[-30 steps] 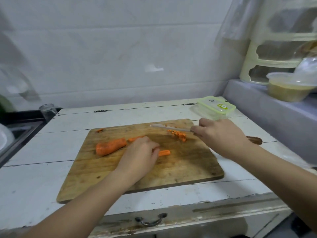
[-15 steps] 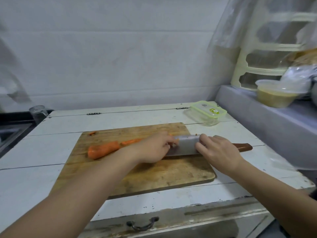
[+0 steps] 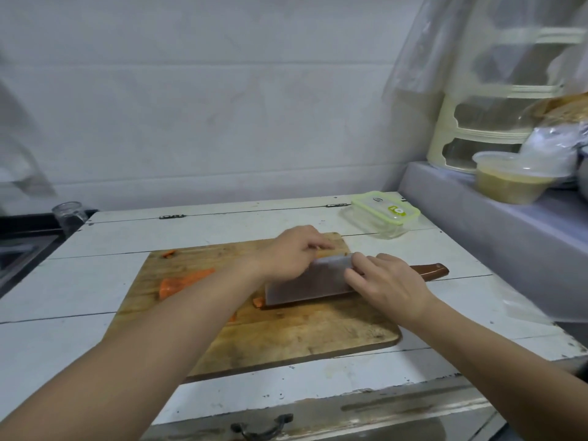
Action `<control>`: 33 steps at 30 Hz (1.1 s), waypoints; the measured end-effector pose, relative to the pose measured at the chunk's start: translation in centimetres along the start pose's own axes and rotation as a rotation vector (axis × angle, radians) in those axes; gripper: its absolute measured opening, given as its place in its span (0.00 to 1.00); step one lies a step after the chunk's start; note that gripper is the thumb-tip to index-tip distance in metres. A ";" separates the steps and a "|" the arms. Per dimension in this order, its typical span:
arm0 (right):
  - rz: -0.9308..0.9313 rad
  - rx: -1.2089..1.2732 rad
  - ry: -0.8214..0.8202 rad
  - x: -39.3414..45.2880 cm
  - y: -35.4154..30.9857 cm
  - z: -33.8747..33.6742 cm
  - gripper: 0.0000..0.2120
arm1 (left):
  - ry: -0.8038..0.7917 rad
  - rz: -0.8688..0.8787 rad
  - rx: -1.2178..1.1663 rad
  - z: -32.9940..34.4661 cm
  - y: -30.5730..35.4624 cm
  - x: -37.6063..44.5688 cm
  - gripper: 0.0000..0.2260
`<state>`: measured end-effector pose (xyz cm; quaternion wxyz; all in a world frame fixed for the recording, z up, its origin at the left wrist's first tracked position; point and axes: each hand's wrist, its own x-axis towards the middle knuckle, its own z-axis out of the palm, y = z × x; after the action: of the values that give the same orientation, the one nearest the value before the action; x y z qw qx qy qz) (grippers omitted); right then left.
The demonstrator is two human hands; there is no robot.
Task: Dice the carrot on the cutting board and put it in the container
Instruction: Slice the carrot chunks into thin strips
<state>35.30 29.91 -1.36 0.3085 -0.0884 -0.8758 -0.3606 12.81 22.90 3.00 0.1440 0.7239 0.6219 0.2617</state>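
1. We see the white painted wooden table (image 3: 95,338) stretching under both of our forearms, out past the hands on every side.
2. The rectangular brown wooden cutting board (image 3: 302,338) lies flat on it, directly beneath both hands, its near edge towards us.
3. The broad grey steel cleaver with a reddish-brown wooden handle (image 3: 305,283) stands on its edge across the board, the blade between our two hands and the handle sticking out to the right past the right hand.
4. Our right hand (image 3: 386,286) grips the cleaver where blade meets handle, fingers curled over the top and the forefinger lying along the blade's flat.
5. Our left hand (image 3: 291,253) sits just behind the blade, palm down with its fingers bent; the blur and the blade hide whether they pinch a piece, so we cannot tell.
6. The clear rectangular container with a lime-green rimmed lid (image 3: 385,214) stands closed on the table beyond and to the right of the right hand, well apart from the board.
7. The large orange carrot piece (image 3: 181,283) lies on the board to the left of the left forearm, partly hidden by it.
8. A small carrot end (image 3: 258,302) peeks out at the cleaver's left tip, below the left wrist.
9. A tiny orange scrap (image 3: 168,253) rests at the board's far left corner, well left of the left hand.
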 end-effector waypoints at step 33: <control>0.110 0.025 -0.192 -2.3 1.4 -1.4 0.16 | -0.118 -0.208 0.340 -0.1 -3.1 2.2 0.28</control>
<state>38.31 30.11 -1.13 0.2435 -0.1665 -0.8997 -0.3219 10.37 25.59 1.90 0.0822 0.6839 0.7189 0.0938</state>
